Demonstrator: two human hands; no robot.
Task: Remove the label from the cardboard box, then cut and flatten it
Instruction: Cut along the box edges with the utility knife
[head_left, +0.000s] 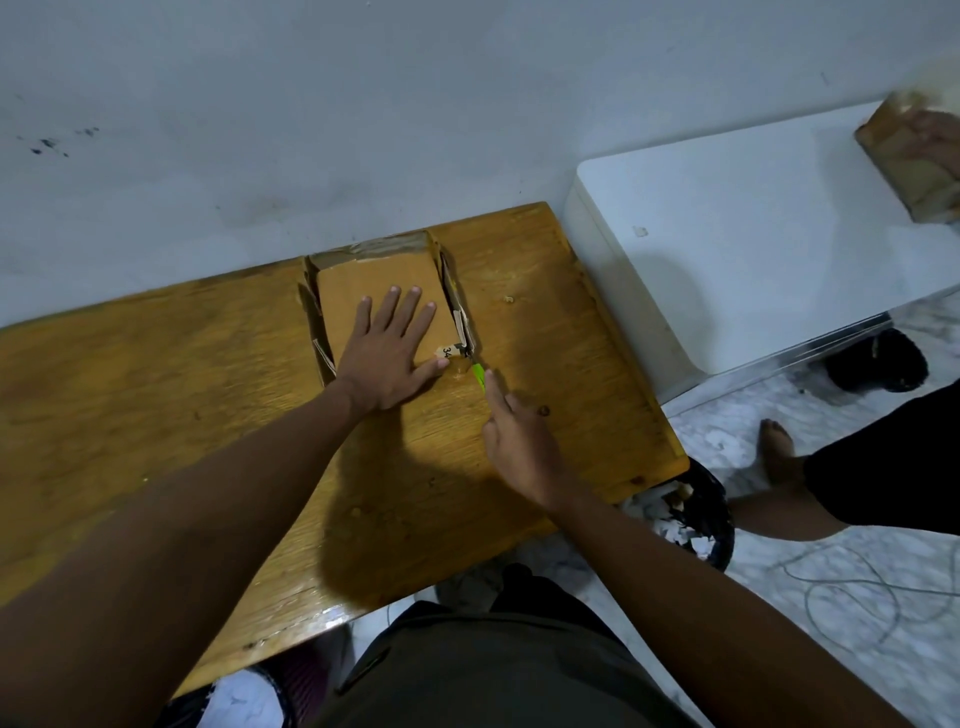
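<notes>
Knife at the corner of the box, my other palm pinning it down.

From my head camera: the cardboard box (382, 291) lies on the wooden table (156, 374) near the wall. My left hand (392, 353) presses flat on the box, fingers straight and spread. My right hand (519, 441) grips a green knife (478, 375), forefinger along it, the tip at the box's near right corner, just beside a scrap of label (447, 352).
</notes>
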